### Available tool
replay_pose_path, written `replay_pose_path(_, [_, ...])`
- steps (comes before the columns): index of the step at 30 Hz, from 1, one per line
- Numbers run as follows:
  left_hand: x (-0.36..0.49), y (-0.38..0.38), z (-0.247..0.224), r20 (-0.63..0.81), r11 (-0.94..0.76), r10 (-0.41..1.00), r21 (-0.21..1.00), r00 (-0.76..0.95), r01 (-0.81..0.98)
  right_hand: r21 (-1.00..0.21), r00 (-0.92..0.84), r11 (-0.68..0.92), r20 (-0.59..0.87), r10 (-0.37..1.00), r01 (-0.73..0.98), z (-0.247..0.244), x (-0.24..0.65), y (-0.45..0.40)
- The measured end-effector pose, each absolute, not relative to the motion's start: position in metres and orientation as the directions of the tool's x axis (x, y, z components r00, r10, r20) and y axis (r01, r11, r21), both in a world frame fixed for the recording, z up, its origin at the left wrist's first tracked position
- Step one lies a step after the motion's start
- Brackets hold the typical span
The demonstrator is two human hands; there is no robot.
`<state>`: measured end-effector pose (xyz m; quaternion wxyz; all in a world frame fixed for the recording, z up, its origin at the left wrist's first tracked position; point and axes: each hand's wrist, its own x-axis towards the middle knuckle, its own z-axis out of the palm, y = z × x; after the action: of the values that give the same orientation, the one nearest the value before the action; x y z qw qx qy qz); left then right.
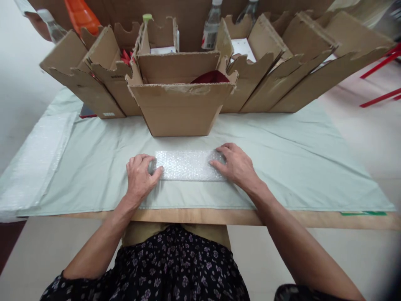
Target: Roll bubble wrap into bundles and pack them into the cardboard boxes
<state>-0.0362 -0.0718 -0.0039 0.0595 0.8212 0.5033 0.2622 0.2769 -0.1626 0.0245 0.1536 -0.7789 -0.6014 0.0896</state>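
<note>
A flat, oblong piece of bubble wrap (186,166) lies crosswise on the pale green tablecloth, near the table's front edge. My left hand (139,173) grips its left end, with the thumb on top and the curled fingers at the corner. At the right end, my right hand (236,165) holds it the same way, thumb over the surface and fingers by the far corner. Whether anything lies inside or under the wrap, I cannot tell.
Beyond the wrap stands a cardboard bin (180,110) with something dark red in it. More cardboard bins (250,83) line the back, with bottles (212,25) behind. Stacked bubble wrap sheets (37,156) lie at the left. The wooden table edge (194,216) runs in front of my body.
</note>
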Motion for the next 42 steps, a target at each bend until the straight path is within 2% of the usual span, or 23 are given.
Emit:
replay_pose_path(2, [-0.034, -0.072, -0.003, 0.369, -0.498, 0.854, 0.38, 0.366, 0.779, -0.353, 0.239, -0.215, 0.026, 0.971, 0.911, 0.028, 0.271, -0.154])
replay_pose_path(5, [-0.033, -0.073, -0.001, 0.35, -0.491, 0.864, 0.429, 0.362, 0.758, -0.467, 0.252, -0.2, 0.05, 0.966, 0.861, 0.029, 0.263, -0.155])
replay_pose_path(10, [-0.039, -0.069, 0.001, 0.317, -0.471, 0.882, 0.57, 0.348, 0.673, -0.792, 0.291, -0.146, 0.042, 0.956, 0.593, 0.032, 0.248, -0.191])
replay_pose_path(14, [-0.043, -0.063, 0.009, 0.252, -0.414, 0.907, 0.68, 0.337, 0.605, -0.907, 0.248, -0.09, 0.017, 0.969, 0.412, 0.037, 0.222, -0.229])
replay_pose_path(17, [-0.035, -0.056, 0.024, 0.293, -0.504, 0.86, 0.616, 0.417, 0.606, -0.913, 0.229, -0.097, -0.004, 0.973, 0.397, 0.033, 0.194, -0.255])
replay_pose_path(20, [-0.014, -0.046, 0.036, 0.396, -0.672, 0.741, 0.45, 0.543, 0.589, -0.912, 0.207, -0.092, -0.008, 0.978, 0.399, 0.027, 0.166, -0.274])
replay_pose_path(23, [0.014, -0.038, 0.035, 0.362, -0.748, 0.664, 0.329, 0.654, 0.577, -0.915, 0.168, -0.024, 0.048, 0.985, 0.402, 0.024, 0.146, -0.282])
replay_pose_path(26, [0.031, -0.04, 0.027, 0.279, -0.742, 0.669, 0.293, 0.689, 0.603, -0.91, 0.129, 0.018, 0.078, 0.989, 0.414, 0.027, 0.139, -0.281])
replay_pose_path(28, [0.03, -0.05, 0.024, 0.315, -0.739, 0.673, 0.3, 0.669, 0.603, -0.918, 0.13, 0.01, 0.067, 0.989, 0.397, 0.029, 0.141, -0.279])
replay_pose_path(31, [0.009, -0.076, 0.027, 0.432, -0.776, 0.63, 0.387, 0.645, 0.498, -0.948, 0.131, -0.015, 0.029, 0.991, 0.319, 0.031, 0.148, -0.277])
replay_pose_path(33, [-0.012, -0.097, 0.032, 0.441, -0.8, 0.563, 0.502, 0.699, 0.328, -0.967, 0.118, -0.065, -0.036, 0.992, 0.248, 0.031, 0.152, -0.275])
replay_pose_path(36, [-0.04, -0.12, 0.035, 0.361, -0.714, 0.471, 0.692, 0.805, 0.107, -0.977, 0.084, -0.199, -0.193, 0.978, 0.077, 0.027, 0.155, -0.274])
replay_pose_path(39, [-0.058, -0.128, 0.032, 0.218, -0.538, 0.477, 0.838, 0.851, 0.087, -0.946, 0.045, -0.308, -0.313, 0.949, -0.097, 0.023, 0.156, -0.271])
replay_pose_path(42, [-0.065, -0.128, 0.026, 0.115, -0.373, 0.501, 0.923, 0.858, 0.094, -0.929, 0.077, -0.282, -0.308, 0.948, -0.239, 0.023, 0.154, -0.263])
